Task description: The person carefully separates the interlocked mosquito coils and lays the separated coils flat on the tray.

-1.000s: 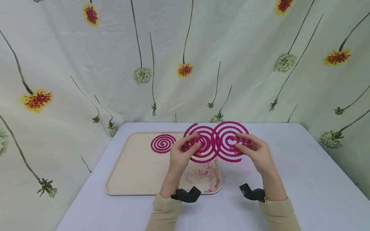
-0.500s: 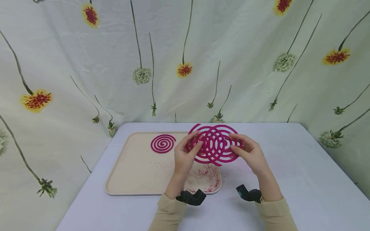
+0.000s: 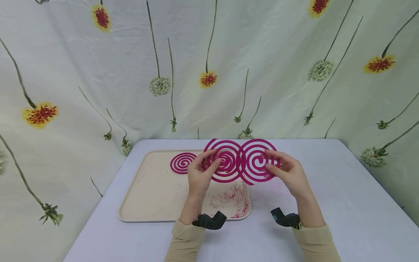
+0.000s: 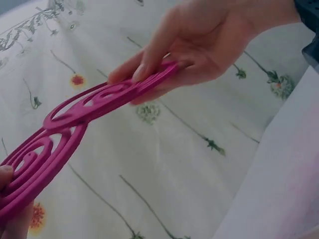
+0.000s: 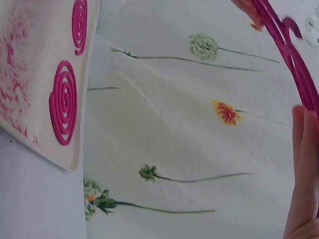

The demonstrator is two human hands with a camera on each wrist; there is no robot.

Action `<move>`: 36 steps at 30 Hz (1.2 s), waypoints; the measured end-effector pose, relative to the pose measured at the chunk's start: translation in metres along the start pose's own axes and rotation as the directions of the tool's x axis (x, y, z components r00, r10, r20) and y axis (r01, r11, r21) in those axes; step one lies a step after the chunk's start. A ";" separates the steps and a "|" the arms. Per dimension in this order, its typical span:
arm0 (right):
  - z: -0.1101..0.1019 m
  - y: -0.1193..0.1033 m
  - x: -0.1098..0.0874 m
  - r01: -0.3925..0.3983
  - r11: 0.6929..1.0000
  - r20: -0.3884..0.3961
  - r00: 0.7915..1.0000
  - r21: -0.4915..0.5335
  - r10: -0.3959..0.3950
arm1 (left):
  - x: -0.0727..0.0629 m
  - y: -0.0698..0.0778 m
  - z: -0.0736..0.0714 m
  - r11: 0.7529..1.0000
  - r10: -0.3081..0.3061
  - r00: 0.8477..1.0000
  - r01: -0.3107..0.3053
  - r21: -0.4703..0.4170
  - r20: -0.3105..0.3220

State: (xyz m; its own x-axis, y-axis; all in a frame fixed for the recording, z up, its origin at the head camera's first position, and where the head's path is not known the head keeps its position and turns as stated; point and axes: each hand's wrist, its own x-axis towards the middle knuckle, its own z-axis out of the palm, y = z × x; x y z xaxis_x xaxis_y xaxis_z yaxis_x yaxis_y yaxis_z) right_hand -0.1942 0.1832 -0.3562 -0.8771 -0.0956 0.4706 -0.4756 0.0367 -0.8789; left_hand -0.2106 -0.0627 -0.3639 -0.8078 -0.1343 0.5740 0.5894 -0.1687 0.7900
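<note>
My left hand [image 3: 199, 174] pinches a magenta mosquito coil [image 3: 224, 181] between thumb and fingers, raised above the tray. My right hand [image 3: 292, 174] grips a second mosquito coil [image 3: 256, 141] at its right side. The inner edges of these two flat spirals overlap midway between the hands. In the left wrist view they form one slanting strip, from a left fingertip [image 4: 5, 175] up to the right hand [image 4: 184, 50]. Two more coils lie on the tray: one left of my left hand [image 3: 184, 163], the other [image 5: 65, 102] mostly hidden behind the held coil in the head view.
The beige tray [image 3: 147, 196] lies on the left of a white-covered table [image 3: 327, 182], with reddish crumbs and smears in its right part. A flower-printed cloth [image 3: 278, 91] hangs behind the table. Each wrist wears a black camera device [image 3: 211, 220].
Half a second ago the two coils were slid far over each other. The hands have since moved apart, so only their edges overlap, much as one second ago.
</note>
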 end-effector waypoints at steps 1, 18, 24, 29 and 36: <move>0.004 0.001 0.000 -0.005 1.000 -0.050 0.999 0.013 0.006 | -0.001 0.000 0.003 1.000 -0.008 1.000 0.008 -0.022 -0.028; 0.021 0.003 0.001 -0.023 0.999 -0.272 0.962 -0.026 0.015 | -0.006 -0.003 0.013 0.996 -0.072 0.996 0.069 -0.050 -0.044; -0.007 -0.004 -0.002 -0.037 0.981 0.077 0.996 -0.190 0.052 | -0.001 0.001 -0.010 0.990 -0.123 0.968 0.104 0.095 0.220; -0.015 -0.007 -0.004 -0.030 0.970 0.172 0.982 -0.242 0.073 | 0.001 0.002 -0.014 0.988 -0.112 0.947 0.074 0.135 0.302; 0.004 -0.006 -0.002 -0.038 0.993 -0.049 0.998 -0.111 0.033 | -0.004 0.001 0.005 0.994 -0.113 0.992 0.113 0.005 -0.049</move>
State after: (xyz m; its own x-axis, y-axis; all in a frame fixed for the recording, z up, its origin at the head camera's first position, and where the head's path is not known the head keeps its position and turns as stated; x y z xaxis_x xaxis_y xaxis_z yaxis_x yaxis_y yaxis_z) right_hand -0.1895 0.1795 -0.3520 -0.8945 -0.0459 0.4448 -0.4463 0.1500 -0.8822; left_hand -0.2066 -0.0579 -0.3642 -0.8678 -0.1623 0.4697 0.4940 -0.1782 0.8510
